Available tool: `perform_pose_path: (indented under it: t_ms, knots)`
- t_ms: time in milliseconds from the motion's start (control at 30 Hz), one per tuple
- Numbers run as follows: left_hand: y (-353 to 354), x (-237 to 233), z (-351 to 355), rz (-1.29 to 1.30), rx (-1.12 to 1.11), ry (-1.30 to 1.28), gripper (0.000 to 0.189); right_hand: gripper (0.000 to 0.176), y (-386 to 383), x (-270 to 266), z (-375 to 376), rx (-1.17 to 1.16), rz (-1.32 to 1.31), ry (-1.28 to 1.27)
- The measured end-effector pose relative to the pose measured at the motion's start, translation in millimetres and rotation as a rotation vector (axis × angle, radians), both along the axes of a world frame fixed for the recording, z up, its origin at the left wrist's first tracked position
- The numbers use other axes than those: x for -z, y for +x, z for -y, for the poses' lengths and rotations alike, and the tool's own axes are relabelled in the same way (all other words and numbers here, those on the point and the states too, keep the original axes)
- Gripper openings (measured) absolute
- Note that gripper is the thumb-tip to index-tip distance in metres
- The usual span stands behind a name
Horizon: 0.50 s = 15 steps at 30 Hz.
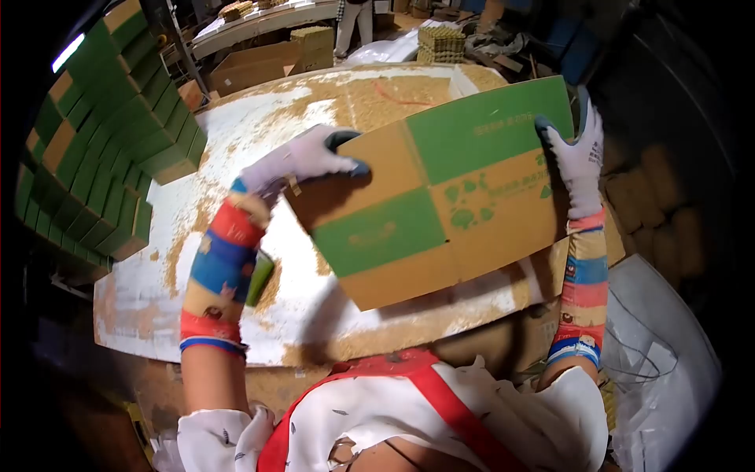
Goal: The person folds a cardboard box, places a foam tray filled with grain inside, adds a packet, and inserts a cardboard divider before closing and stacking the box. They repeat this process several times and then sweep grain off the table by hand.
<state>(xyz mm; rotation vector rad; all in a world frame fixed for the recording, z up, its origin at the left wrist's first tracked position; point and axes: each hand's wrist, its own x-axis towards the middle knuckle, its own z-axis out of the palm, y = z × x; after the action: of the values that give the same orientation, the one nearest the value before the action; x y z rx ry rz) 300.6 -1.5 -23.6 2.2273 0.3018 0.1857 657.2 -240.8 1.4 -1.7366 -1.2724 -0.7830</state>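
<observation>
A flat folded cardboard box (440, 204), printed in green and brown blocks with green leaf shapes and lettering, is held tilted above the table. At its upper left edge, my left hand (314, 153) in a white glove with dark fingertips grips the cardboard. My right hand (580, 153), gloved the same way, clasps the right edge, thumb on the printed face and fingers behind. A green object (260, 279) lies on the table beside my left forearm, partly covered by the sleeve.
The white table (228, 141) is strewn with sawdust-like bits. Green and brown boxes (102, 149) are stacked high at the left. Behind stand an open carton (255, 67), stacked trays (440, 45) and a person (354, 27). Clear plastic sheeting (653, 377) hangs at the right.
</observation>
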Motion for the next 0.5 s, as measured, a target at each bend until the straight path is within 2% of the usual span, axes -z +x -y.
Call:
perform_pose_path:
  t_ms: [33, 67, 100, 167, 200, 233, 267, 333, 367, 400, 433, 500]
  knots:
    - [33.4, -4.0, -3.7, -0.011, -0.033, -0.014, 0.050, 0.084, 58.3, 30.4, -13.6, -0.038, -0.204, 0.007]
    - [68.6, 8.4, -10.0, -0.026, -0.122, -0.196, 0.052, 0.086, 77.2, 40.9, -22.9, -0.010, -0.358, -0.092]
    - [102.4, 22.3, -20.4, -0.021, -0.180, 0.114, 0.063, 0.090, 97.1, 52.1, -33.5, 0.017, -0.513, -0.190]
    - [145.6, 64.6, -32.4, -0.010, -0.419, 0.871, 0.075, 0.095, 163.7, 110.8, -65.5, 0.018, -0.465, -0.369]
    - [152.2, 59.0, -22.4, -0.095, -0.553, 0.822, 0.084, 0.098, 184.7, 133.5, -78.0, 0.041, -0.434, -0.466]
    - [151.0, 76.3, -16.6, 0.029, -0.728, 0.764, 0.092, 0.100, 201.5, 156.3, -88.2, 0.062, -0.405, -0.566]
    - [141.4, 106.2, -19.0, 0.098, -0.856, 0.625, 0.103, 0.101, 222.2, 179.7, -97.0, 0.110, -0.488, -0.651]
    - [108.3, 175.4, -6.4, 0.110, -1.102, 0.185, 0.114, 0.097, 232.4, 184.8, -95.7, -0.012, -0.722, -0.815]
    - [92.8, 225.7, -1.5, 0.204, -1.045, -0.072, 0.117, 0.096, 234.0, 182.0, -97.6, -0.078, -0.839, -0.898]
    - [85.7, 254.8, 14.5, 0.204, -1.005, -0.433, 0.112, 0.093, 235.8, 180.1, -105.6, -0.082, -0.917, -0.925]
    - [91.2, 261.9, 34.0, 0.199, -0.980, -0.750, 0.108, 0.090, 239.3, 179.8, -112.8, -0.082, -0.994, -0.951]
    - [103.1, 263.4, 58.9, 0.308, -1.005, -1.076, 0.101, 0.084, 239.8, 178.6, -119.5, -0.160, -1.112, -0.969]
